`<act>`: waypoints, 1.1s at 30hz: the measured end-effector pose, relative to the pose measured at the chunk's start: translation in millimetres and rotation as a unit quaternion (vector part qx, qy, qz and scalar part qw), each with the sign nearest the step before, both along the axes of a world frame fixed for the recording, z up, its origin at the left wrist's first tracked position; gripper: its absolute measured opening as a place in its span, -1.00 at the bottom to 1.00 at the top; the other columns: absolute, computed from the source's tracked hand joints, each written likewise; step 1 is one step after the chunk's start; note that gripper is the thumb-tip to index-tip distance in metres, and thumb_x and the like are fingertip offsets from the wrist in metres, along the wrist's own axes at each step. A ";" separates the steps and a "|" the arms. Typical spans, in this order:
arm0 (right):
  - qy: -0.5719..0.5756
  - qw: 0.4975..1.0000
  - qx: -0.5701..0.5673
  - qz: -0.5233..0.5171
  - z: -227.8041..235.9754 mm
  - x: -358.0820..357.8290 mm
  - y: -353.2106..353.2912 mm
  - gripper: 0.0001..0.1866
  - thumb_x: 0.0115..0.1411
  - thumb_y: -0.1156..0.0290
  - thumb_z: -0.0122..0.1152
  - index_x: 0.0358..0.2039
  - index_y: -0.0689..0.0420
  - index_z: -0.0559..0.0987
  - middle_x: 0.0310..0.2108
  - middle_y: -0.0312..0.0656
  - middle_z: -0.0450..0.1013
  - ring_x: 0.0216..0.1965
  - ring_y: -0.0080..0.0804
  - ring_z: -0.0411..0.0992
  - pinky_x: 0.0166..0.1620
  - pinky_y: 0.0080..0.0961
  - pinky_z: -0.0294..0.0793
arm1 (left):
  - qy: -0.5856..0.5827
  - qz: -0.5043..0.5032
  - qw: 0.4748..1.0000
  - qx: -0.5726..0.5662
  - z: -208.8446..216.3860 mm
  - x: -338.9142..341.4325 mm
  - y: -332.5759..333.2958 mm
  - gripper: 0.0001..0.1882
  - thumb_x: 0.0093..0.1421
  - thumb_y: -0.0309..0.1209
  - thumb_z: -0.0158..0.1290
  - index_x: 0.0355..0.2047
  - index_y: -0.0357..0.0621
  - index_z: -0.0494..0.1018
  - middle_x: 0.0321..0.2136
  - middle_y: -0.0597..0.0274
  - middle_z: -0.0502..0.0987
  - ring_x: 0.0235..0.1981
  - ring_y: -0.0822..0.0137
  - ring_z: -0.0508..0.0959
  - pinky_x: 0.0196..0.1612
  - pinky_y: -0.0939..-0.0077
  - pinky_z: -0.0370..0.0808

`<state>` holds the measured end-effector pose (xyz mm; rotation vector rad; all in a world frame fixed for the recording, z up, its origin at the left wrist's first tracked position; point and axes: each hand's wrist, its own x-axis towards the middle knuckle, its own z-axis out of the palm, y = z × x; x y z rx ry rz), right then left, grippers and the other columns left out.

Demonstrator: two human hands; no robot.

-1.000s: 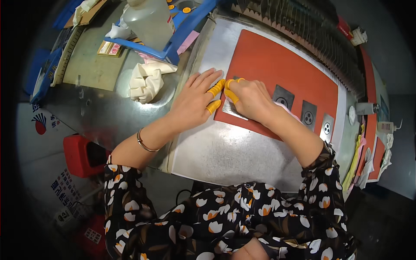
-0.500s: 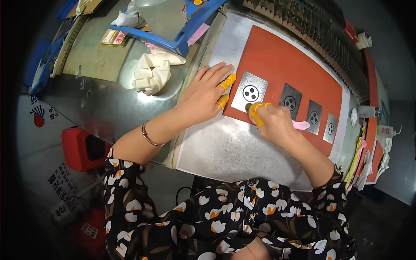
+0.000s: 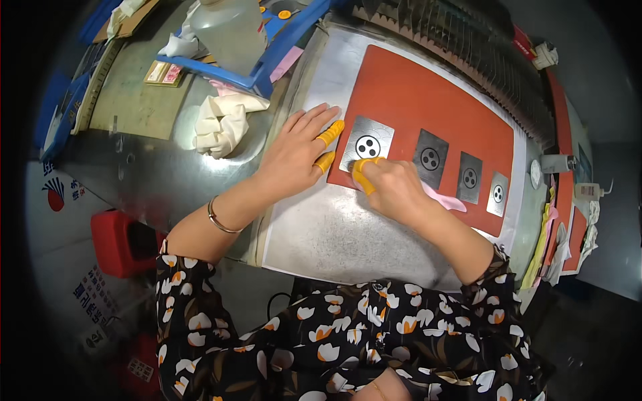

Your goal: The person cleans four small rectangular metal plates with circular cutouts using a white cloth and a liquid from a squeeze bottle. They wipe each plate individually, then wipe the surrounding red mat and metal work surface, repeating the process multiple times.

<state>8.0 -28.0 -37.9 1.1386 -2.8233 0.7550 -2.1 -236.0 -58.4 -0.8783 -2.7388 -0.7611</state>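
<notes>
On an orange-red sheet [image 3: 401, 80], a silver metal plate [image 3: 374, 127] bears a dark ring with three dots. My right hand [image 3: 394, 187] is closed, its fingertips in yellow finger cots pressed on the plate's near edge. A pink cloth [image 3: 445, 200] trails out from beneath that hand; the part inside the grip is hidden. My left hand [image 3: 294, 150] lies flat with fingers stretched beside the sheet's left edge. Yellow finger cots cover its thumb and index finger. Three smaller plates, the nearest a dark plate [image 3: 431, 150], run off to the right.
A crumpled cream cloth [image 3: 224, 123] lies left of my left hand. Behind it stand a blue tray [image 3: 257, 80] and a cloudy plastic bottle [image 3: 231, 40]. A rack of thin upright sheets [image 3: 461, 57] lines the far side. Bottles [image 3: 588, 192] stand at right.
The whole view has shifted, so the bench appears further left. My right hand has slid slightly left along the plate's near edge. My left hand keeps its place beside the sheet.
</notes>
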 end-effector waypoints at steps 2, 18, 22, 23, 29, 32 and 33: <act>0.000 1.000 0.015 -0.012 9.2 7.8 27.5 -0.90 -0.10 0.52 0.16 -0.52 0.19 0.44 -0.63 -0.05 0.41 -0.60 -0.08 0.43 -0.55 -0.23 0.39 | -0.002 0.002 1.000 -0.007 2.5 2.7 -2.5 -0.53 -0.01 -0.51 0.06 -0.02 -0.25 0.36 0.17 0.08 0.18 0.20 0.05 0.14 0.20 0.09 0.09; 0.030 0.989 0.086 -0.119 -2.5 -20.7 27.3 -0.87 -0.07 0.49 0.09 -0.45 0.22 0.47 -0.58 0.02 0.44 -0.58 -0.04 0.45 -0.53 -0.18 0.41 | -0.001 -0.010 0.999 -0.031 -0.2 -2.4 -2.8 -0.54 0.00 -0.51 0.02 -0.03 -0.28 0.35 0.17 0.06 0.17 0.23 0.05 0.11 0.21 0.09 0.04; 0.038 0.988 0.092 -0.118 -2.1 -7.4 23.5 -0.86 -0.13 0.53 0.12 -0.47 0.23 0.46 -0.59 0.03 0.43 -0.61 -0.03 0.44 -0.52 -0.17 0.42 | 0.012 -0.009 1.000 -0.016 -3.5 -2.0 0.6 -0.62 -0.03 -0.47 0.04 -0.15 -0.37 0.42 0.15 0.02 0.19 0.21 0.06 0.13 0.20 0.09 0.06; 0.048 0.989 0.068 -0.125 -4.0 -24.3 26.3 -0.86 -0.14 0.52 0.13 -0.48 0.22 0.46 -0.59 0.03 0.43 -0.61 -0.04 0.44 -0.53 -0.17 0.42 | 0.011 -0.009 1.000 -0.012 -2.0 -1.3 1.5 -0.61 -0.02 -0.47 0.04 -0.13 -0.36 0.41 0.16 0.03 0.19 0.21 0.06 0.13 0.20 0.09 0.05; 0.005 0.995 0.078 -0.062 1.9 7.8 22.9 -0.86 -0.11 0.47 0.16 -0.49 0.21 0.45 -0.63 -0.01 0.41 -0.60 -0.04 0.45 -0.54 -0.17 0.41 | -0.011 -0.001 1.000 -0.018 2.1 -0.5 -1.2 -0.53 0.00 -0.53 0.01 -0.01 -0.27 0.34 0.19 0.08 0.15 0.23 0.05 0.10 0.22 0.07 0.03; 0.058 0.985 0.098 -0.128 -4.9 -22.2 25.5 -0.86 -0.11 0.46 0.16 -0.49 0.21 0.45 -0.63 0.00 0.41 -0.60 -0.04 0.44 -0.56 -0.20 0.41 | -0.018 -0.001 1.000 -0.008 2.5 1.5 2.8 -0.53 -0.02 -0.54 0.02 -0.03 -0.28 0.36 0.19 0.07 0.14 0.23 0.05 0.09 0.22 0.06 0.03; 0.056 0.986 0.047 -0.148 -3.5 -46.4 24.4 -0.85 -0.13 0.47 0.16 -0.50 0.21 0.45 -0.62 0.02 0.41 -0.60 -0.05 0.45 -0.53 -0.21 0.43 | -0.011 -0.005 1.000 -0.009 3.1 -0.7 1.5 -0.53 -0.02 -0.54 0.02 -0.03 -0.28 0.36 0.19 0.07 0.14 0.24 0.05 0.09 0.22 0.06 0.03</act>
